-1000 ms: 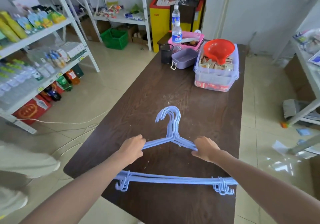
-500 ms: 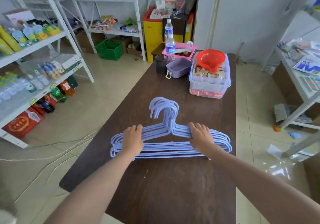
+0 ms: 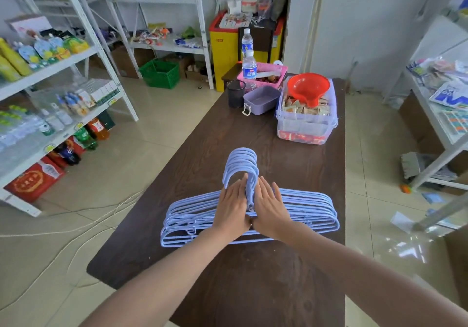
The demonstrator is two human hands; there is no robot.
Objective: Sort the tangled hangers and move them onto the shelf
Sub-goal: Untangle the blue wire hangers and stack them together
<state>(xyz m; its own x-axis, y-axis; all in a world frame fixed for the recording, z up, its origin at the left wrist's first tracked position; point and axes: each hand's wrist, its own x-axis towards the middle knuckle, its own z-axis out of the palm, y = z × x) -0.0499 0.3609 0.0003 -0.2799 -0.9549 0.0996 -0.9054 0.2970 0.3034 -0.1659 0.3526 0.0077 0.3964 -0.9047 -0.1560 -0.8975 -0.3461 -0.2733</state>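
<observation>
A stack of several light-blue plastic hangers (image 3: 307, 205) lies flat on the dark wooden table (image 3: 243, 283), hooks bunched and pointing away from me. My left hand (image 3: 231, 209) and my right hand (image 3: 269, 206) press against the stack's middle from either side, fingers extended along the necks below the hooks. The palms squeeze the hanger necks between them; the thumbs meet at the near side. A white metal shelf (image 3: 55, 66) with bottles and packets stands at the left.
At the table's far end stand a clear box (image 3: 306, 126) with a red funnel, a purple tub (image 3: 260, 98), a black cup (image 3: 236, 93), a pink basket and water bottles. White cables trail on the floor at left. Another white shelf (image 3: 440, 114) stands right.
Both hands slid inward from the hangers' shoulders to the necks at the centre. The stack now lies flat and gathered, hooks aligned, a bit farther along the table.
</observation>
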